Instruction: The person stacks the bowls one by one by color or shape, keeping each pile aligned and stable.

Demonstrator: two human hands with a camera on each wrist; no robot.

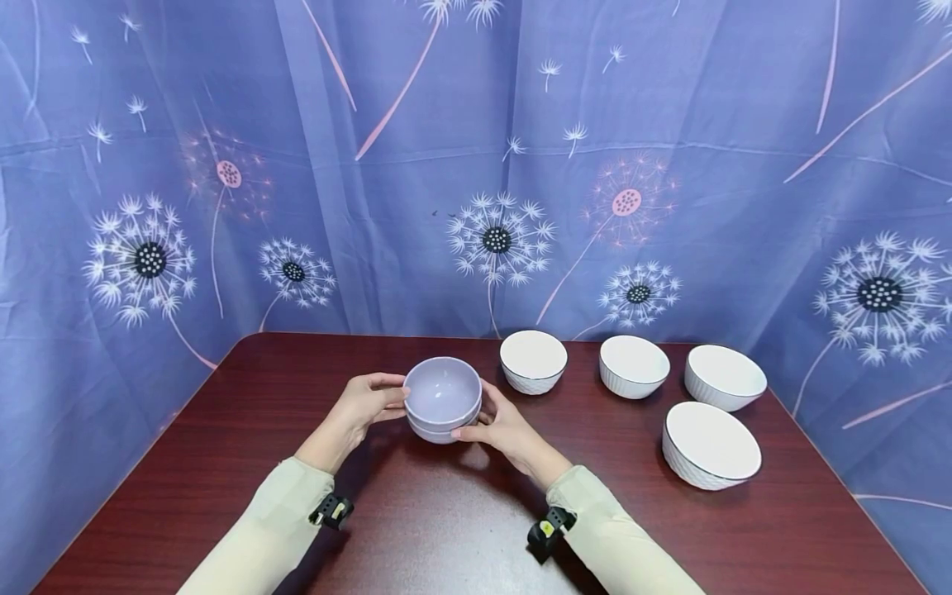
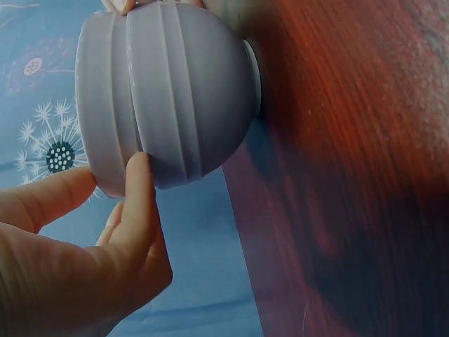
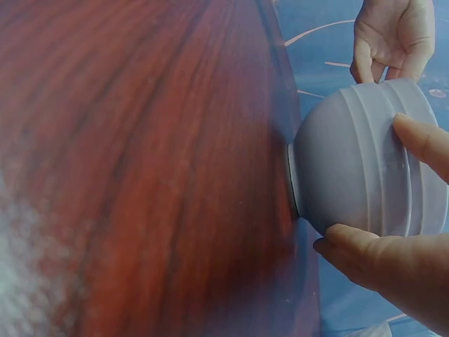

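Note:
Two lavender bowls are nested one in the other near the table's middle. The upper bowl [image 1: 443,390] shows its glossy inside in the head view; the lower bowl [image 2: 203,91] has raised rings and a small foot close to the tabletop. My left hand [image 1: 364,409] pinches the upper bowl from the left, with fingertips at its rim and at the seam between the bowls. From the right, my right hand [image 1: 508,428] grips the lower bowl [image 3: 333,158], thumb near the seam and fingers farther down its side.
On the right of the dark red wooden table [image 1: 476,529] stand several white bowls: one [image 1: 533,362] just right of the stack, one [image 1: 635,366] farther right, an oval one [image 1: 725,378] at the back corner and a larger one [image 1: 710,446] in front. A blue dandelion-print curtain [image 1: 416,207] hangs behind.

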